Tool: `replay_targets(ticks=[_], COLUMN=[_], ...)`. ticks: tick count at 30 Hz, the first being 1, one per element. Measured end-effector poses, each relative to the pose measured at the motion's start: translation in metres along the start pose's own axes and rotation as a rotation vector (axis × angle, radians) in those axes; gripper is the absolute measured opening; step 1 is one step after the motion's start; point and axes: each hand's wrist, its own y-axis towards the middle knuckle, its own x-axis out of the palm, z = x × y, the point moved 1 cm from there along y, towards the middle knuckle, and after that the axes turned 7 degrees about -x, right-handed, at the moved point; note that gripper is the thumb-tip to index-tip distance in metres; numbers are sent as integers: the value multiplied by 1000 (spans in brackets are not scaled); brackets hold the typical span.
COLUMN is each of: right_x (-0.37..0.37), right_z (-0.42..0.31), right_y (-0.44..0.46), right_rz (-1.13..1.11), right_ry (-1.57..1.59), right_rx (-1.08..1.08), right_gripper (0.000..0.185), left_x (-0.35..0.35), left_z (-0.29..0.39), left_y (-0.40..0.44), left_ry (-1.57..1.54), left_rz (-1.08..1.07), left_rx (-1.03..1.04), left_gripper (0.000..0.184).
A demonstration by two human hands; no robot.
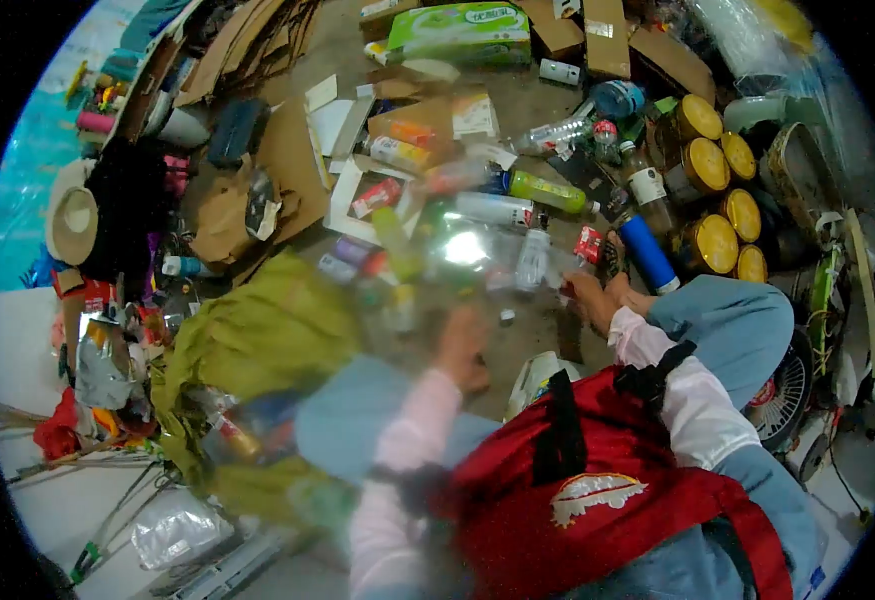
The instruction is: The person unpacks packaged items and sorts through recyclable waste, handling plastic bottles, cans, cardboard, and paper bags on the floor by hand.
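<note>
My left hand is over the floor in front of my left knee, its fingers blurred and partly curled; whether it holds anything does not show. Close by my bare foot, my right hand reaches down with bent fingers near a small dark red piece that I cannot make out. A clear bottle with a white label lies just left of that hand, and a small bottle with a red label is just above it. A white cap rests on the floor between the hands.
An olive-green sack with bottles in it lies at my left. Many bottles are strewn ahead, including a green one and a blue cylinder. Yellow-lidded jars stack at right. Flattened cardboard and a green carton lie beyond.
</note>
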Motion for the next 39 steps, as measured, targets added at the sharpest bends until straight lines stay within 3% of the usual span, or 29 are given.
replay_targets(ticks=[1, 2, 4, 6, 9, 11, 13, 14, 16, 18, 19, 22, 23, 25, 27, 29, 30, 31, 32, 33, 34, 36, 39], right_x=[-1, 4, 31, 79, 78, 80, 81, 83, 80, 74, 64, 59, 48, 26, 31, 49, 52, 47, 43, 33, 28, 26, 12], right_z=[5, -8, -46, -111, -131, -146, -164, -172, -174, -173, -174, -218, -226, -252, -287, -309, -321, -322, -322, -324, -334, -365, -389], right_y=[12, 24, 15, -29, -47, -64, -85, -96, -109, -115, -116, -144, -143, -146, -148, -152, -151, -142, -129, -120, -129, -148, -168], right_rz=[-34, -56, -13, 110, -101, -112, -127, -140, -198, -287, -318, 46, 130, 131, 161, 232, 169, 260, 332, 388, 290, 80, 144], right_ry=[-5, -149, -140, 172, 154, 188, 217, 228, 244, 253, 87, -100, -239, -488, -787, -1016, -1081, -1188, -1139, -1081, -1042, -931, -1027], right_rx=[-10, 94, 191, 173, 112, 114, 118, 124, 114, 79, 16, -145, -307, -748, -1093, -1278, -1352, -1376, -1364, -1370, -1233, -961, -1030], right_gripper=[23, 21, 18, 17, 18, 18, 17, 17, 17, 18, 23, 32, 39, 47, 59, 76, 83, 92, 94, 96, 93, 86, 63], left_x=[4, 2, -1, -4, 2, -19, -23, -18, 7, 49, 62, 80, 90, 112, 135, 170, 179, 188, 203, 226, 234, 250, 264], left_z=[2, -2, -6, -4, 14, -18, -22, -10, 18, 56, 68, 85, 97, 112, 117, 115, 118, 119, 126, 126, 134, 151, 154], left_y=[-2, 4, 14, 19, 14, 57, 90, 102, 91, 28, 12, -2, -19, -31, -19, -46, -28, -10, -16, -41, -52, -44, -47], left_ry=[-115, -119, -103, -63, 9, 250, 87, -191, -177, 236, 360, 479, 670, 441, -215, 237, 227, 217, 29, -27, 15, 44, 175], left_rz=[25, 29, 55, 103, 88, -84, -387, -584, -560, -228, -95, -33, -13, -231, -602, -483, -485, -487, -676, -611, -866, -1597, -754], left_rx=[-65, -25, 26, 45, 50, 531, 601, 409, 400, 704, 801, 973, 1116, 997, 474, 623, 627, 631, 564, 489, 485, 255, 690], left_gripper=[36, 40, 49, 58, 63, 60, 56, 53, 47, 42, 40, 36, 35, 34, 32, 31, 33, 34, 38, 41, 43, 49, 55])
